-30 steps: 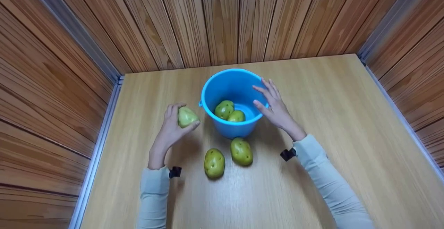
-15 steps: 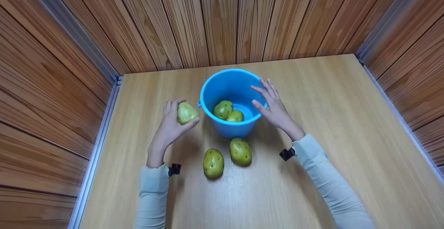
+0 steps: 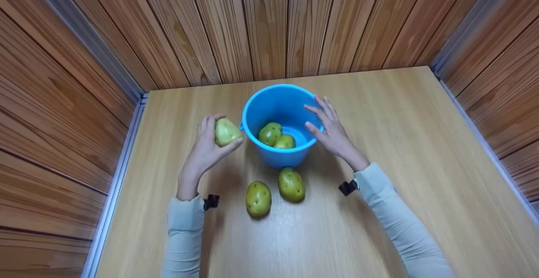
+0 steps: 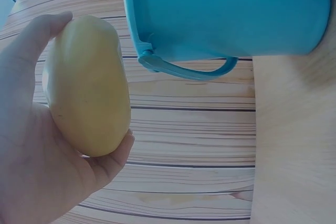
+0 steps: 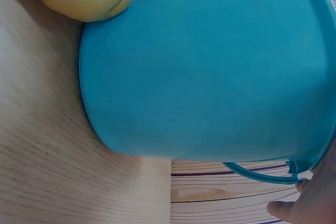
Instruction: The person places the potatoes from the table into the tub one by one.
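Note:
In the head view a blue bucket stands upright, with two green potatoes inside. My left hand grips a paler, smooth potato just left of the bucket rim, raised off the table. In the left wrist view, thumb and fingers wrap the potato from both sides, beside the bucket and its hanging handle. My right hand is at the bucket's right rim with fingers spread and fairly straight. Only part of that hand shows in the right wrist view, near the handle's pivot.
Two more potatoes lie on the wooden table in front of the bucket: one potato close to its base, another potato nearer and to the left. Wood-panelled walls enclose the table at the back and both sides.
My left hand has risen slightly and moved a little farther toward the back with its potato. The right hand stays at the bucket rim, and the potatoes on the table stay put.

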`<state>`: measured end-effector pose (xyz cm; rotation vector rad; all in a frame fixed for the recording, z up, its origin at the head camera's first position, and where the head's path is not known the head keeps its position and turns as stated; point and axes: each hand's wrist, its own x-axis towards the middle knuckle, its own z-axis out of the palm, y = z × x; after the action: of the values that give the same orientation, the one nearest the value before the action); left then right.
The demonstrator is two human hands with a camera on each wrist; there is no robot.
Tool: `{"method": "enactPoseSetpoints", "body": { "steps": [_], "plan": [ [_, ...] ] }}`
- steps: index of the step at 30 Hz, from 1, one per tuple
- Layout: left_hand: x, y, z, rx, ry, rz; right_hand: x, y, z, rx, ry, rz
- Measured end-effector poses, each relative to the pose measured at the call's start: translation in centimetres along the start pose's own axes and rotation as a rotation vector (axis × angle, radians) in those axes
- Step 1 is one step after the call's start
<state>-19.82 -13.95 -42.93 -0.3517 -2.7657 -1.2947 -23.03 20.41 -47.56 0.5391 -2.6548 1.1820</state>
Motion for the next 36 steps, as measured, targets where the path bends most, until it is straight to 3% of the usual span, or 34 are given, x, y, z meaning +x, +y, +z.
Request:
{"method": "enactPoseSetpoints", "body": {
  "steps": [22, 36],
  "plan": [
    [1.1, 1.8, -0.4, 0.0, 0.012, 0.062, -0.1, -0.2, 0.0, 0.0, 0.0, 0.0],
    [1.9, 2.8, 0.7, 0.01, -0.001, 0.133, -0.1, 0.0, 0.0, -0.011, -0.006, 0.008]
  ]
}}
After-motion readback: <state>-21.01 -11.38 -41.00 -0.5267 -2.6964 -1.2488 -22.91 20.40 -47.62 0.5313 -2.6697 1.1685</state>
